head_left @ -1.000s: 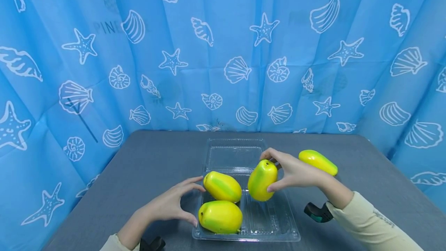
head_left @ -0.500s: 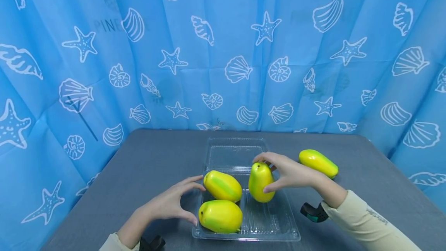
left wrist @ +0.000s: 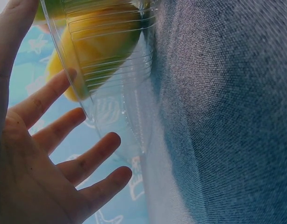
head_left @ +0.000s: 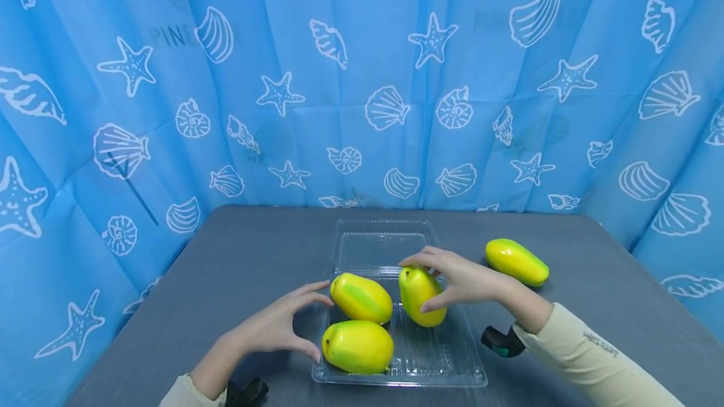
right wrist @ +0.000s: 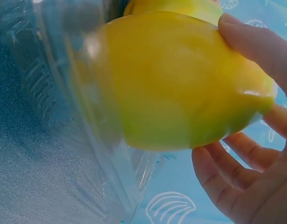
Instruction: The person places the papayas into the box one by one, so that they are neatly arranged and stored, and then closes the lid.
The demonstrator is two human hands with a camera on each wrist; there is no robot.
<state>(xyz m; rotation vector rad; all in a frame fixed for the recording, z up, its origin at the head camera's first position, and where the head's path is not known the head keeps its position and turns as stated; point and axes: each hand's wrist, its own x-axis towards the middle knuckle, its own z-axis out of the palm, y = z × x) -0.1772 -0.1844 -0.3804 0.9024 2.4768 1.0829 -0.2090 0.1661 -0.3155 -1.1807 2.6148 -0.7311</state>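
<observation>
A clear plastic clamshell box (head_left: 438, 369) lies with its lid back. In its left half are two yellow-green papayas, a rear papaya (head_left: 361, 298) and a front papaya (head_left: 357, 347). My right hand (head_left: 466, 278) grips a third papaya (head_left: 418, 294) between thumb and fingers, tilted, its lower end within the box's right half; the right wrist view shows this papaya (right wrist: 176, 79) partly behind the clear wall. At the box's left side my left hand (head_left: 277, 325) has its fingers spread. In the left wrist view a fingertip of the left hand (left wrist: 45, 154) touches or nearly touches the box rim.
Another papaya (head_left: 517, 262) lies on the grey table (head_left: 254, 256) to the right of the box, behind my right forearm. The clear lid (head_left: 384, 247) lies flat toward the back. A blue curtain (head_left: 351, 80) with white shells and starfish hangs behind the table.
My right hand has moved slightly left and down with its papaya, over the box's right half. The left hand has kept its place beside the box.
</observation>
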